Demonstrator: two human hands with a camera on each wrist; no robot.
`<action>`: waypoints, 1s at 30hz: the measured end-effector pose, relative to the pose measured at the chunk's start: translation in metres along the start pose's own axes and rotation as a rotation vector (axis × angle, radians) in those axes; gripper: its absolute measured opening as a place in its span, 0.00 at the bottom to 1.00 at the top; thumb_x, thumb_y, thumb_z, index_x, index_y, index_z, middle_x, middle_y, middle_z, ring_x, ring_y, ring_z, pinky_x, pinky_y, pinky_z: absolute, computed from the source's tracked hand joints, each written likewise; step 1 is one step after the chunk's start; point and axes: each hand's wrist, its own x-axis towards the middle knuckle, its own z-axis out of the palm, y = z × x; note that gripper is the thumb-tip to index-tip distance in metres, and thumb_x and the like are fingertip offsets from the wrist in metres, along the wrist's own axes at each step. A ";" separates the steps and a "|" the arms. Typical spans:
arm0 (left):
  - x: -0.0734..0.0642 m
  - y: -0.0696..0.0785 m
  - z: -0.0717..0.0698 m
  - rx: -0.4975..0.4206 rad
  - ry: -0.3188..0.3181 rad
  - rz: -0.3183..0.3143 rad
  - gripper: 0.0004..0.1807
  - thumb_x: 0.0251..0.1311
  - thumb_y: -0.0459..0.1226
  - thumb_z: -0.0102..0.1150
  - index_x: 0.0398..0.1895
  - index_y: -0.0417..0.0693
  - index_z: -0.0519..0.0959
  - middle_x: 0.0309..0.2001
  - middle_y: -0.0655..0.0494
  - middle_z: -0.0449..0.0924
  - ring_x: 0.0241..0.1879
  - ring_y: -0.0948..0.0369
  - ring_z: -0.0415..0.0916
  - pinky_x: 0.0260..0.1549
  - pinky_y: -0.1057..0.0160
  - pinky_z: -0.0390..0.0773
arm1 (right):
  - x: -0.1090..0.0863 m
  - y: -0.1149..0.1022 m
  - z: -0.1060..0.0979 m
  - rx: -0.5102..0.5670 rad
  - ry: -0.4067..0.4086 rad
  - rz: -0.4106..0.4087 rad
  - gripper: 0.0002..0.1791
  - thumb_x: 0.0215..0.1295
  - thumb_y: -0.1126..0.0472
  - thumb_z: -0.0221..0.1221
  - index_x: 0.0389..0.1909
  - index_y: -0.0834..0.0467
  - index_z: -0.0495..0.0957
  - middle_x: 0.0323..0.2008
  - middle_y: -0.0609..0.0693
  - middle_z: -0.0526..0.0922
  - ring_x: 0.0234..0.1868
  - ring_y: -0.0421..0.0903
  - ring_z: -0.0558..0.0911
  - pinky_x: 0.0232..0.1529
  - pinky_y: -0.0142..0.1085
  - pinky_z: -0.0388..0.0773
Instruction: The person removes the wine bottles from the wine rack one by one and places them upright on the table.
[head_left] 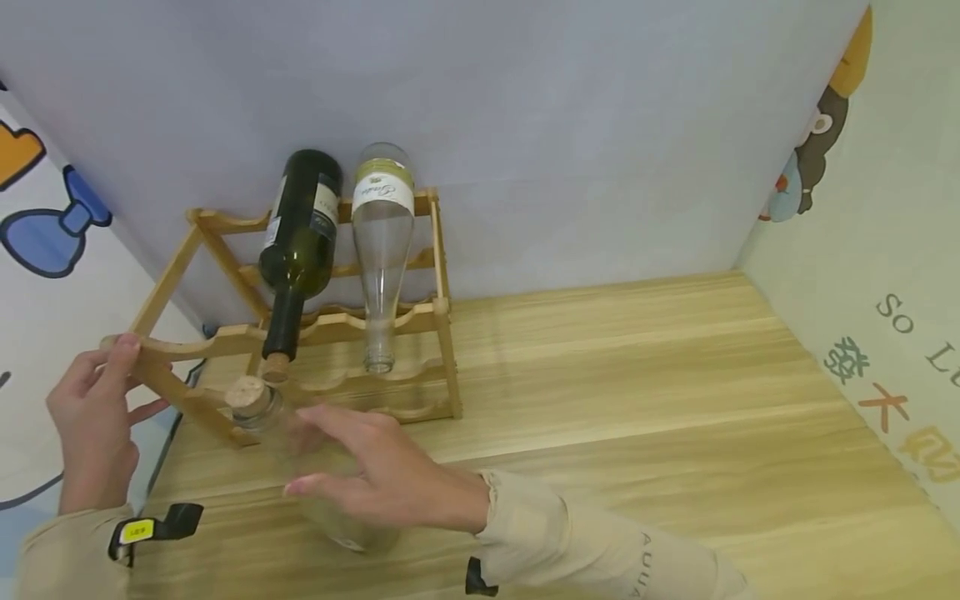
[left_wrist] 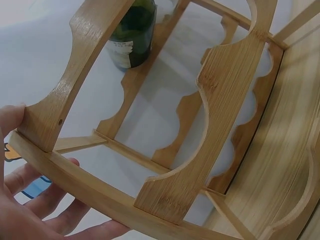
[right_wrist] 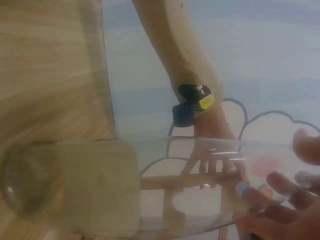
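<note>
My left hand (head_left: pixel 96 417) holds the front left corner of a wooden wine rack (head_left: pixel 330 329), thumb on top and fingers beneath. At the left, my right hand (head_left: pixel 390 471) has its thumb and fingers around the upper part of a clear glass bottle (right_wrist: pixel 165 150) with a cork (head_left: pixel 249 395) in its neck. Pale contents fill its lower part in the right wrist view. This bottle is in front of the rack, base toward the tabletop; whether it touches is unclear. On the rack's top tier lie a dark green corked bottle (head_left: pixel 303 225) and a clear labelled bottle (head_left: pixel 384 233), necks forward.
Behind the rack rises a pale wall (head_left: pixel 585 150). The wooden tabletop (head_left: pixel 615 392) extends right to a side wall (head_left: pixel 870 275) with printed characters. Another patterned wall (head_left: pixel 45 333) borders the left side, close to my left hand.
</note>
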 end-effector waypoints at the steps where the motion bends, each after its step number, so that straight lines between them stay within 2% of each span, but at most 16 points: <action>1: 0.000 0.000 0.001 0.001 0.003 0.000 0.15 0.54 0.47 0.67 0.37 0.48 0.79 0.43 0.61 0.78 0.35 0.66 0.77 0.13 0.70 0.77 | -0.001 -0.001 -0.001 0.005 0.004 0.005 0.27 0.56 0.62 0.67 0.55 0.63 0.70 0.45 0.51 0.80 0.47 0.34 0.77 0.52 0.21 0.70; 11: 0.000 -0.001 0.000 0.021 0.011 -0.001 0.15 0.54 0.48 0.66 0.37 0.49 0.79 0.39 0.61 0.79 0.34 0.67 0.76 0.12 0.71 0.77 | -0.001 -0.017 -0.021 0.076 0.014 -0.012 0.21 0.55 0.64 0.67 0.49 0.62 0.72 0.43 0.50 0.80 0.44 0.31 0.76 0.50 0.22 0.72; 18: 0.001 -0.003 0.000 0.020 0.016 0.003 0.15 0.54 0.48 0.66 0.39 0.49 0.79 0.44 0.61 0.77 0.35 0.67 0.76 0.12 0.71 0.77 | -0.004 -0.024 -0.036 0.020 0.000 -0.032 0.23 0.56 0.64 0.66 0.52 0.63 0.72 0.44 0.50 0.81 0.45 0.33 0.77 0.49 0.22 0.72; 25: 0.000 -0.004 0.001 0.008 0.015 0.011 0.14 0.54 0.47 0.67 0.38 0.48 0.80 0.39 0.61 0.79 0.34 0.66 0.77 0.13 0.71 0.77 | -0.012 -0.025 -0.047 0.057 0.020 -0.053 0.23 0.54 0.67 0.67 0.50 0.65 0.71 0.42 0.53 0.81 0.43 0.35 0.79 0.48 0.25 0.75; 30: 0.000 -0.003 0.001 0.012 0.013 0.013 0.15 0.55 0.47 0.66 0.38 0.48 0.79 0.37 0.61 0.80 0.34 0.66 0.77 0.13 0.71 0.77 | -0.020 -0.025 -0.054 0.066 0.032 -0.026 0.22 0.54 0.68 0.67 0.50 0.65 0.71 0.42 0.53 0.82 0.43 0.36 0.80 0.47 0.27 0.77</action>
